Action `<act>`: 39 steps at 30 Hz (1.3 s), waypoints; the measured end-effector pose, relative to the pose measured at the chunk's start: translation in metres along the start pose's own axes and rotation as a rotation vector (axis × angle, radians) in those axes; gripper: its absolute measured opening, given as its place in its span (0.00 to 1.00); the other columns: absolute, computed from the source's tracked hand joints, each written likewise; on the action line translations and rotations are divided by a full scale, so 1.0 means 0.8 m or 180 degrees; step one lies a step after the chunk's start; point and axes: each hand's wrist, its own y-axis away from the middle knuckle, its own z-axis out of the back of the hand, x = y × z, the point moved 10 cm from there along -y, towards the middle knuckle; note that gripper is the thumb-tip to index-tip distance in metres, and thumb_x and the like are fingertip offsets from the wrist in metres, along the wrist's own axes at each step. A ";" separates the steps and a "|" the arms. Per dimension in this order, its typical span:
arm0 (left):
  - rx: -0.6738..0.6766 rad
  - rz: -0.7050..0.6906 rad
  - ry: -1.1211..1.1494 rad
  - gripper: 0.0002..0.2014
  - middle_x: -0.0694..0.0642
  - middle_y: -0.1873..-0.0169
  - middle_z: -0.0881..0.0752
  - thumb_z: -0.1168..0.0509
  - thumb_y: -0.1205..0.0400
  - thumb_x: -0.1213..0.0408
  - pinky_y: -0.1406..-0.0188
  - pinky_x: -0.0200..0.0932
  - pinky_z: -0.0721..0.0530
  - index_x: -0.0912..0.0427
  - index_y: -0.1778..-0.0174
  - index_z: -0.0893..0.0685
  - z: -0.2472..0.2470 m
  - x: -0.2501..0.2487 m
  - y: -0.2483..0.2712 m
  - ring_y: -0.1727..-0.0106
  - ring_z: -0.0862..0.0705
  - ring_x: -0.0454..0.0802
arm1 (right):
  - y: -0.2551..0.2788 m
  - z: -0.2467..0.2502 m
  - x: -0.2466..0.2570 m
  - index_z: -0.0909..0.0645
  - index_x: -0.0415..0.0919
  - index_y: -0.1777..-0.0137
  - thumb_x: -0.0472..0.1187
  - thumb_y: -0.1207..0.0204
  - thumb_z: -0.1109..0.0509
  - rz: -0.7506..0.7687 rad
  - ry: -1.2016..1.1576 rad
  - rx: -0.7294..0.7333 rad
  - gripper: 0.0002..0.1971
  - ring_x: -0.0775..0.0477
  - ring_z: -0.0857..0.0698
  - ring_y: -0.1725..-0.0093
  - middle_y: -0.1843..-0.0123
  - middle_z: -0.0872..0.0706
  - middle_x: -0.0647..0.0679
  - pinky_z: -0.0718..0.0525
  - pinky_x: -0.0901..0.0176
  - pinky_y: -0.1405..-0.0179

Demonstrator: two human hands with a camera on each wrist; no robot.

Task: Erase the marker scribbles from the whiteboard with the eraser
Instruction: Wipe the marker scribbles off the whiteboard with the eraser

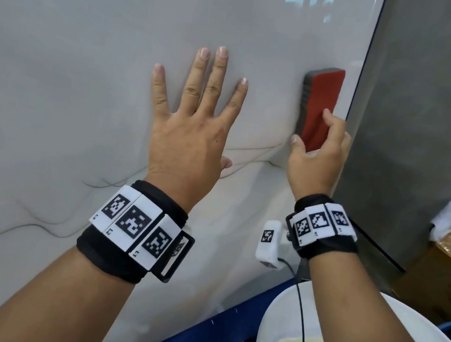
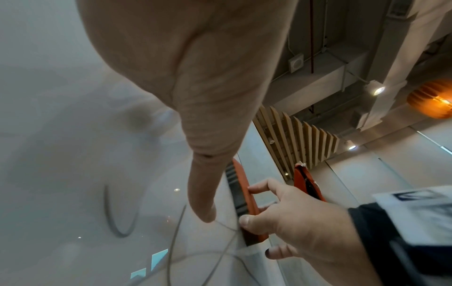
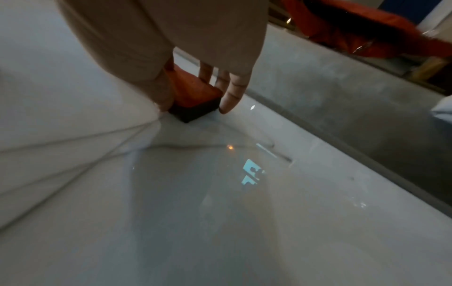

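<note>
Red-backed eraser (image 1: 320,108) gripped at its lower end by right hand (image 1: 318,158) — dark felt flat against whiteboard (image 1: 88,62), near its right edge. Left hand (image 1: 193,125) spread wide, pressed on the board. Thin grey scribbles (image 1: 34,227) below, unerased.

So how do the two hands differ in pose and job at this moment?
The left hand lies flat on the whiteboard with straight, spread fingers and holds nothing; the right hand curls its fingers round the red eraser. The left hand sits nearer the middle of the board, the right by its right edge. Both wear black wristbands with printed markers.
</note>
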 end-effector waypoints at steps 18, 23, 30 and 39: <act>0.0044 0.0016 -0.0002 0.59 0.62 0.13 0.63 0.26 0.30 0.36 0.23 0.76 0.62 0.50 0.12 0.57 -0.007 -0.004 0.014 0.13 0.63 0.62 | 0.019 -0.010 0.016 0.22 0.44 0.30 0.31 0.32 0.22 0.0556 0.0241 0.0393 0.29 0.42 0.22 0.35 0.34 0.23 0.42 0.29 0.73 0.39; 0.0096 -0.0017 -0.0020 0.60 0.61 0.14 0.65 0.26 0.29 0.36 0.22 0.75 0.62 0.50 0.12 0.59 -0.013 -0.003 0.019 0.13 0.65 0.61 | 0.021 -0.002 -0.018 0.24 0.44 0.29 0.32 0.30 0.22 -0.0186 0.0006 0.0171 0.29 0.40 0.20 0.36 0.35 0.25 0.44 0.25 0.70 0.37; 0.0125 -0.0047 -0.0003 0.60 0.61 0.14 0.65 0.26 0.29 0.36 0.22 0.75 0.63 0.50 0.12 0.59 -0.017 -0.003 0.027 0.13 0.65 0.61 | 0.070 -0.025 -0.007 0.23 0.42 0.30 0.29 0.33 0.23 0.0578 0.0348 0.0562 0.30 0.38 0.22 0.37 0.35 0.24 0.40 0.22 0.57 0.38; 0.0174 -0.0095 -0.0021 0.60 0.61 0.14 0.65 0.24 0.29 0.41 0.21 0.75 0.61 0.50 0.12 0.59 -0.023 -0.002 0.038 0.13 0.65 0.61 | 0.082 -0.020 -0.052 0.27 0.43 0.27 0.33 0.29 0.23 -0.0161 0.0111 0.0289 0.30 0.36 0.21 0.35 0.31 0.25 0.40 0.19 0.47 0.34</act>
